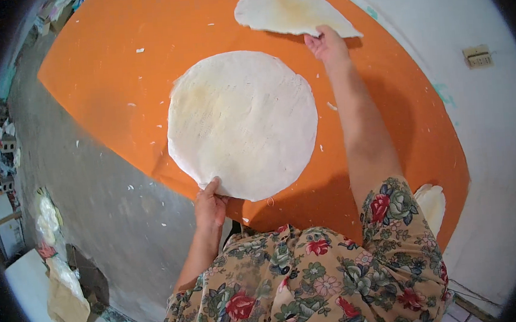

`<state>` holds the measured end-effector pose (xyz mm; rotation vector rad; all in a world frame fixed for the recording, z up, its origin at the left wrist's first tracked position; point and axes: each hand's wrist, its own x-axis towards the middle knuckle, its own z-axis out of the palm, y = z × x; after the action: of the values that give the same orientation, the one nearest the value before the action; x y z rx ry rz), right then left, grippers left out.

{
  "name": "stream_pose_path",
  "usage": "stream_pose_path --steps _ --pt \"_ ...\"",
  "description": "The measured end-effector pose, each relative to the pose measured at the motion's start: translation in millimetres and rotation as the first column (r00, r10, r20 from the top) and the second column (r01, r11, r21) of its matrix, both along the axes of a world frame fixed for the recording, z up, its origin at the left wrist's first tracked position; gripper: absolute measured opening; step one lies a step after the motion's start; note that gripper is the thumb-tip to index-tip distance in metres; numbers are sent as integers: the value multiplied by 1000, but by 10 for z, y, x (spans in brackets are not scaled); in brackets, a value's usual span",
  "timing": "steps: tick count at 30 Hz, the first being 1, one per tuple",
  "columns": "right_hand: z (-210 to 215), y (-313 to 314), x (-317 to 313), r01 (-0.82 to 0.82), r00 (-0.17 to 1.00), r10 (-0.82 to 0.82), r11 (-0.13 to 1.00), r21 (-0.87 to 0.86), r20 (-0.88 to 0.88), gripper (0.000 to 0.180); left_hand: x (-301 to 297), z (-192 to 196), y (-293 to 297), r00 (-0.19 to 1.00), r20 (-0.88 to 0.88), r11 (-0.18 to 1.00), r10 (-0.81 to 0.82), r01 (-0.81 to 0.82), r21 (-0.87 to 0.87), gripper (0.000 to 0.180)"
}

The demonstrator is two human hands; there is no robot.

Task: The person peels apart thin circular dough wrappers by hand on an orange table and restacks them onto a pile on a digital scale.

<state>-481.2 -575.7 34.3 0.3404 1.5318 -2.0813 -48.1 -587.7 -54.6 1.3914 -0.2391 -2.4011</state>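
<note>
A large, thin, round white sheet with an uneven rim and a yellowish patch lies over the orange surface in front of me. It could be flatbread, but I cannot be sure of its material. My left hand pinches its near left edge, thumb on top and fingers underneath. Farther off to the right, my right hand grips the near edge of a second white sheet. That one looks like a half round, also yellowish in the middle, and casts a shadow below its near edge.
The orange tabletop carries several small white scraps. Another white piece sits at its right edge beside my sleeve. A white wall with a socket borders the right. At left, a brown paper bag stands past the grey floor.
</note>
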Motion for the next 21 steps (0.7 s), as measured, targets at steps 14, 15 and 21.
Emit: stream_pose_path --steps 14,15,21 --pt "-289 1557 2698 -488 835 457 872 28 305 18 -48 100 187 988 -129 991 -90 76 -108 30" --pt "-310 1550 2682 -489 834 460 872 20 305 19 -28 97 187 987 -129 991 -92 78 -110 30" --pt "-495 1588 2574 -493 847 456 866 85 275 26 30 108 69 735 -675 995 -71 99 3 49"
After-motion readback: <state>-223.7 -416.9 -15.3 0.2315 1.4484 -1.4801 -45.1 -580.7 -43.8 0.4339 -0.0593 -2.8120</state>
